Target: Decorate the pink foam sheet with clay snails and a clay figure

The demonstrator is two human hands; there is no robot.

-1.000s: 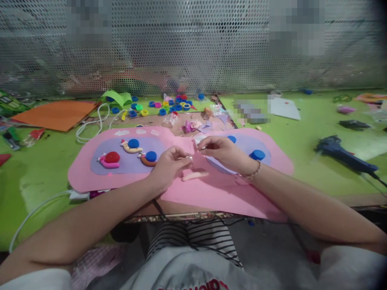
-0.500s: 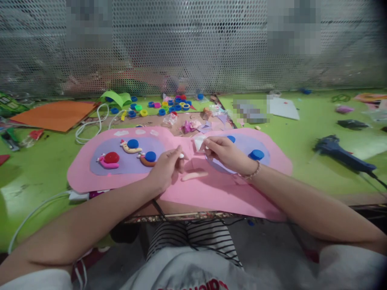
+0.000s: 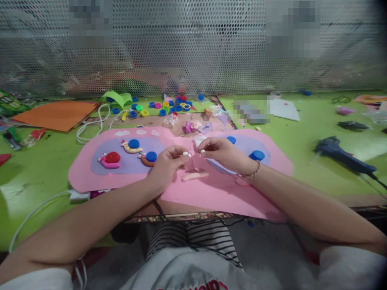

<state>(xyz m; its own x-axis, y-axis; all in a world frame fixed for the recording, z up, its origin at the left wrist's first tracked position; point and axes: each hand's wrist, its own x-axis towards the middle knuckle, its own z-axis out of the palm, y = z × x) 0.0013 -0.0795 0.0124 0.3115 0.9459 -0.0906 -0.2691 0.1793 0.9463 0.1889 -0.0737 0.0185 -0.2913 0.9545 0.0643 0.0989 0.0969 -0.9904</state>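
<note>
Between the thumb and fingers of my left hand [image 3: 166, 166] is a small white clay ball [image 3: 185, 154]. My right hand [image 3: 225, 155] pinches another small white clay piece [image 3: 202, 152], a short way to the right of it. Behind the right fingers lies a white packet [image 3: 200, 141], partly covered. Below both hands a pale curved clay strip [image 3: 195, 175] rests on the pink sheet [image 3: 193, 197]. On the left purple panel [image 3: 102, 147] sit clay snails with bottle-cap shells, such as the pink snail [image 3: 110, 160]. Blue caps, one of them this cap [image 3: 257, 155], lie on the right panel.
A glue gun [image 3: 341, 157] lies on the green table at the right. Several coloured bottle caps [image 3: 172, 109] are scattered at the back. At the left are orange sheets [image 3: 57, 114] and a white cable [image 3: 90, 125]. A perforated metal screen [image 3: 187, 48] stands behind.
My right hand has shifted slightly, its fingertips lower and away from the packet, and its white piece now shows. The left fingers have turned, showing the white ball more fully.
</note>
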